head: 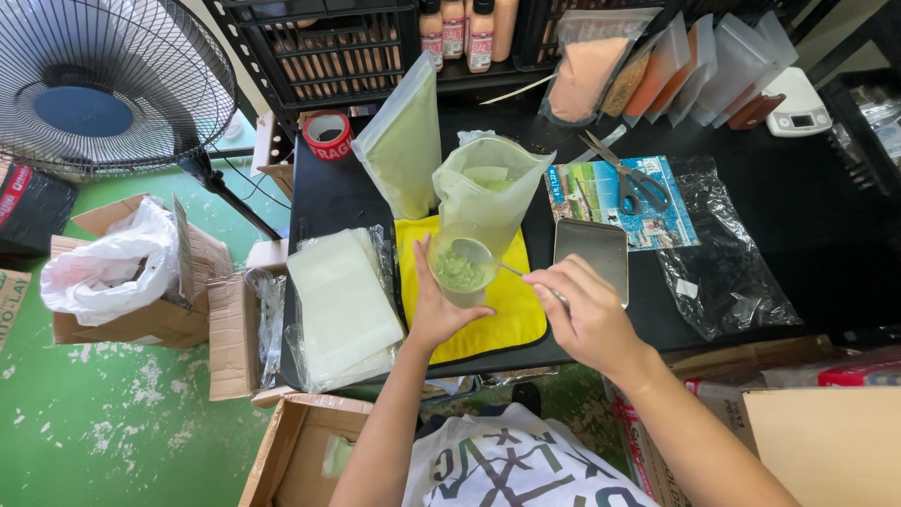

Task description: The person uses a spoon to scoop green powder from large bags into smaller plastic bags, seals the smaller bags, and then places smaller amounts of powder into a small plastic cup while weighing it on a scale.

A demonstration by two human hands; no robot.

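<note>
Worn green floor (141, 422), black table (798, 216), black wire shelving (328, 47), standing fan (103, 84), cardboard boxes (160, 319) alongside.

Cup (462, 272) on mat (507, 310), tray (591, 253) right.

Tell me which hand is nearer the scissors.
Right. The right hand holds a spoon just below and left of the scissors; the left hand grips the cup farther left.

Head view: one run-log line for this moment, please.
left hand: holds clear cup of green powder | right hand: holds spoon, bowl over cup | surface: yellow mat | nearby: open bag, scissors
</note>
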